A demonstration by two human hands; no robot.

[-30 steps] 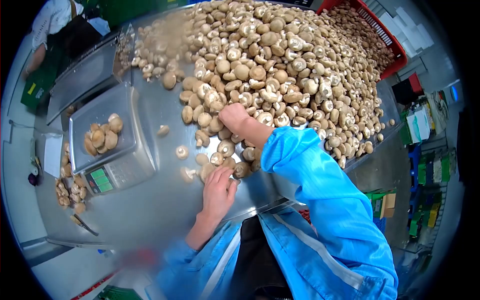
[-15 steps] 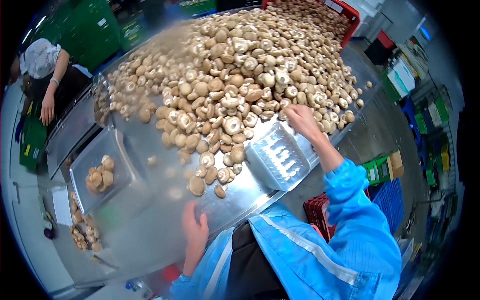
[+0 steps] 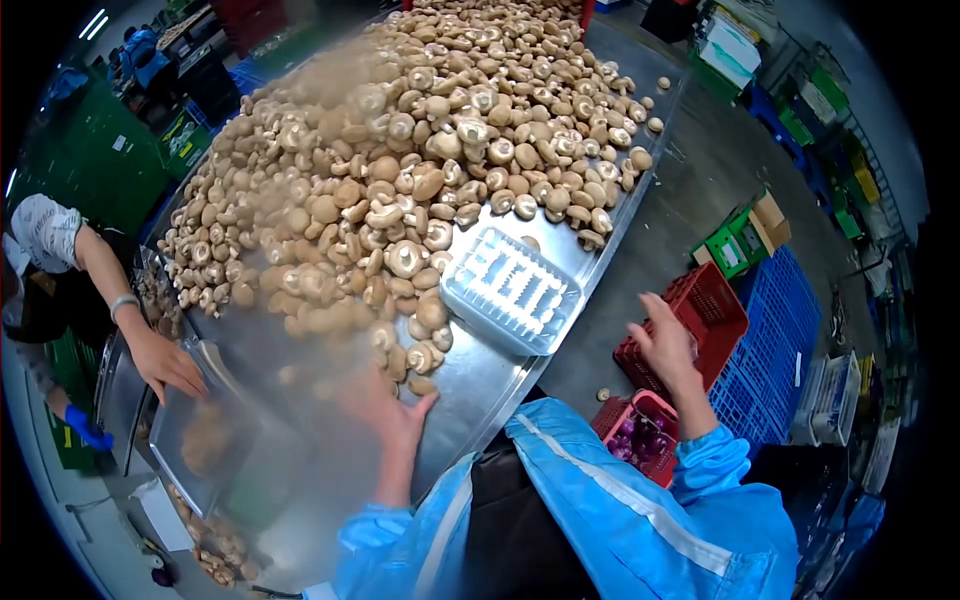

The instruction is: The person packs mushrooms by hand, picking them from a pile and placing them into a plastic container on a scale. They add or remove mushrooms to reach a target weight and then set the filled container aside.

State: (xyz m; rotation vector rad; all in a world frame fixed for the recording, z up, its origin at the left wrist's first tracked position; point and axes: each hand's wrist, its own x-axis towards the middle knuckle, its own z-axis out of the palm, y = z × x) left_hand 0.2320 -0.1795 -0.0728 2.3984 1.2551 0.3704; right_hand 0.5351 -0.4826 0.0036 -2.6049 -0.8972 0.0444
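A large heap of brown mushrooms covers the metal table. At the heap's near edge, my left hand has its thumb apart from its fingers; the fingertips are blurred, close to some mushrooms. A clear plastic punnet lies on the table between the heap and the right edge, with neither hand on it. My right hand is off the table edge, above the red crates, fingers spread and nothing in them.
At left, a co-worker's bare hand is at a clear tray containing mushrooms; a blue-gloved hand shows lower. A red crate, a crate of purple vegetables and blue pallets stand right of the table.
My right hand has left the mushrooms beside the punnet and swung right, past the table edge. My left hand has moved forward to the heap. The co-worker's hand has reached the tray. The view has shifted.
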